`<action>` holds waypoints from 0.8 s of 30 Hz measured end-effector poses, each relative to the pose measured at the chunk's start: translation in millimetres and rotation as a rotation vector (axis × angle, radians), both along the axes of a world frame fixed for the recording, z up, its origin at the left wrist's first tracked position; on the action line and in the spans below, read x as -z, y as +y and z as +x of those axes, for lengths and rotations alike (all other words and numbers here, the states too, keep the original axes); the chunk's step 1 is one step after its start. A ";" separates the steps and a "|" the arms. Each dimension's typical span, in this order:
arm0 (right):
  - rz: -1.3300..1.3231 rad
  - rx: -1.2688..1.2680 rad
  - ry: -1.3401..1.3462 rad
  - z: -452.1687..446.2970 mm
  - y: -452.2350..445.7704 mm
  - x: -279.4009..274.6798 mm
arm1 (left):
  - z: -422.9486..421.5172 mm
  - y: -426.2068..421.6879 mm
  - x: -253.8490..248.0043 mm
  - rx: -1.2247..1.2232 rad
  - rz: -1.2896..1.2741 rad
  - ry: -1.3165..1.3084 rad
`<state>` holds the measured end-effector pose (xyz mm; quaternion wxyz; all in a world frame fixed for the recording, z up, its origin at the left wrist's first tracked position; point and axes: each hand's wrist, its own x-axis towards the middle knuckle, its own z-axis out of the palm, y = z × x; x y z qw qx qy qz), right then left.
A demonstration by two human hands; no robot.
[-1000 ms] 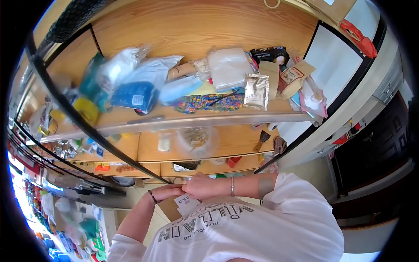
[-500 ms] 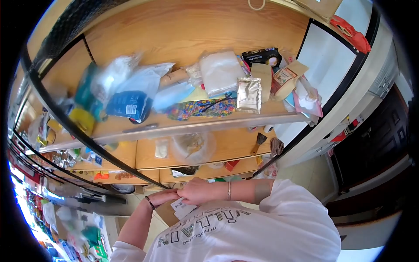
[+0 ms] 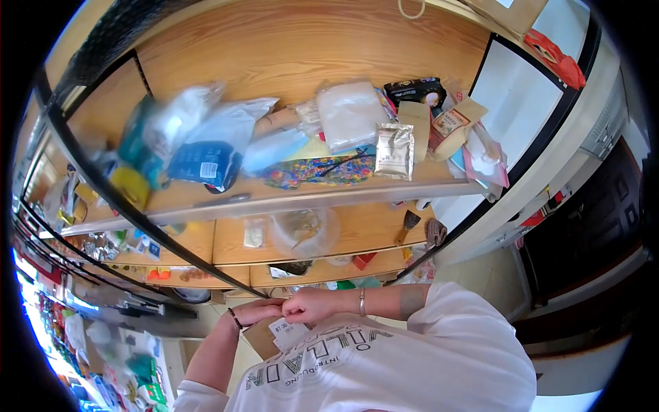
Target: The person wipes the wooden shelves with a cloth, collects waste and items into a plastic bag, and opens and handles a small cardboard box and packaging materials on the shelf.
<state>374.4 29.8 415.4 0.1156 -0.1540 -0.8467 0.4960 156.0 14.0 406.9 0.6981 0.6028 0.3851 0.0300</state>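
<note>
At the lower middle, my left hand (image 3: 257,312), with a dark beaded bracelet, lies along the top of a brown cardboard piece (image 3: 259,337), its fingers together and pointing to my right hand. The thumb is hidden. Closed and touching those fingertips is my right hand (image 3: 305,305), below a silver bangle; what it pinches is hidden. A white printed label (image 3: 288,332) shows just beneath it, against my white shirt.
Ahead stands a shelf (image 3: 309,199) with a blue pack (image 3: 204,163), a silver sachet (image 3: 394,151) and plastic bags. On the lower level are a round clear container (image 3: 304,230) and a brush (image 3: 408,226). A black post (image 3: 141,220) crosses at left.
The view has shifted slightly, and both hands sit a little lower in it. They stay together, with the right hand turned slightly and more of the brown cardboard showing.
</note>
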 end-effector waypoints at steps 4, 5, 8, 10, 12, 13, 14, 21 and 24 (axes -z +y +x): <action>0.302 0.079 -0.225 -9.6 -3.1 -17.0 | 0.8 -5.4 -7.2 -0.170 -0.214 -0.015; 0.400 0.110 -0.317 -14.3 -5.5 -18.3 | 0.5 -5.1 -3.5 -0.166 -0.214 -0.013; 0.395 0.069 -0.382 -20.5 -12.3 -25.3 | -2.7 -3.1 8.7 -0.130 -0.131 -0.002; 0.340 0.130 -0.384 -26.5 -15.8 -16.5 | -4.8 -6.1 11.0 -0.175 -0.155 0.000; 0.283 0.189 -0.384 -25.8 -16.5 -7.4 | -7.8 -8.2 14.1 -0.166 -0.148 0.006; 0.228 0.164 -0.219 -21.4 -15.5 -5.1 | -8.4 -7.7 14.6 -0.163 -0.139 0.009; 0.172 0.135 -0.054 -17.5 -14.7 -3.9 | -8.2 -7.1 14.1 -0.164 -0.136 0.008; -0.460 0.101 -0.048 -5.7 -12.9 -6.5 | -6.6 -1.9 16.1 0.009 0.060 0.037; -0.566 0.049 -0.131 -5.7 -6.2 -0.7 | -11.3 -4.7 18.1 0.014 0.069 0.032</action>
